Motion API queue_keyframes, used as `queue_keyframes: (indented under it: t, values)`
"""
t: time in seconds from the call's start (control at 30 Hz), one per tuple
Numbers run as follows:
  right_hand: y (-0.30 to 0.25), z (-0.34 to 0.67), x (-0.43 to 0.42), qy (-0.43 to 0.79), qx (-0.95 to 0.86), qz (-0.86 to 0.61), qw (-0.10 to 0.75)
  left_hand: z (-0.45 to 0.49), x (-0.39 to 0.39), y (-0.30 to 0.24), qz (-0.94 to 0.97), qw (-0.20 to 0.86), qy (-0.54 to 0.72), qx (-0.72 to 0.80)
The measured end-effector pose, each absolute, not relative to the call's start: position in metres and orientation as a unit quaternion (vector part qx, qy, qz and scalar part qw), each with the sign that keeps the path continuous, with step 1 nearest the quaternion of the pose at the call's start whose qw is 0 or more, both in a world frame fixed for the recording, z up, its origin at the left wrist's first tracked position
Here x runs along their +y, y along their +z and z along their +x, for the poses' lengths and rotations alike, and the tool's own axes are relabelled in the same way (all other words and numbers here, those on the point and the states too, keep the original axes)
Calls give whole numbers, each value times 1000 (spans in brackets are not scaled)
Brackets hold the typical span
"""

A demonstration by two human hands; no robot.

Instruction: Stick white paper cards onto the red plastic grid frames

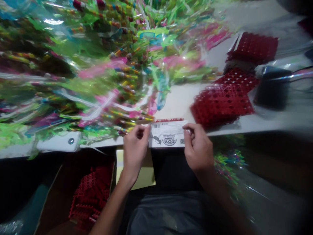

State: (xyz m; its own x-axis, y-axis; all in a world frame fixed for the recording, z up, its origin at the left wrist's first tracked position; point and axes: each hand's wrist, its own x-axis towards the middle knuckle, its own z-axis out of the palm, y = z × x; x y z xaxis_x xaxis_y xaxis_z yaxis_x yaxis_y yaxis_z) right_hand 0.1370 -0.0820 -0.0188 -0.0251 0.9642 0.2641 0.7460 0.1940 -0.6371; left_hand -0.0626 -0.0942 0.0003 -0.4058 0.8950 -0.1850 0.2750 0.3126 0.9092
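Left hand (pixel 134 150): closed in a pinch on the left end of the printed card (pixel 168 137), fingers curled over its edge.
Right hand (pixel 198 147): also closed in a pinch, on the card's right end; the two-ended hold seems to keep the card flat and square.
Card: held between both hands at the table's near edge, its "TOY CANDY" lettering upside down to the head camera, with a barcode along the far side.
Just behind the card: a red-edged strip, partly hidden, perhaps another card.
Left of the card: a white power bank (pixel 58 142) on the white table (pixel 179 104), beside the card's work spot, with a heap of cellophane-wrapped candy toys (pixel 97 65) beyond it.
Right of the card: stacks of red plastic mesh sheets (pixel 221 104), piled aside, seemingly to leave room at the card, and a black object in clear plastic (pixel 272 88) farther off.
Below the card, left: a cardboard box (pixel 90 195) holding more red mesh, within reach below the table.
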Motion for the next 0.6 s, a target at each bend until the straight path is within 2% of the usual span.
queue_keyframes:
  t: [0.6]
  values:
    - [-22, 135, -83, 165, -701, -623, 306, -65, -93, 3, 401, 374, 406, 731]
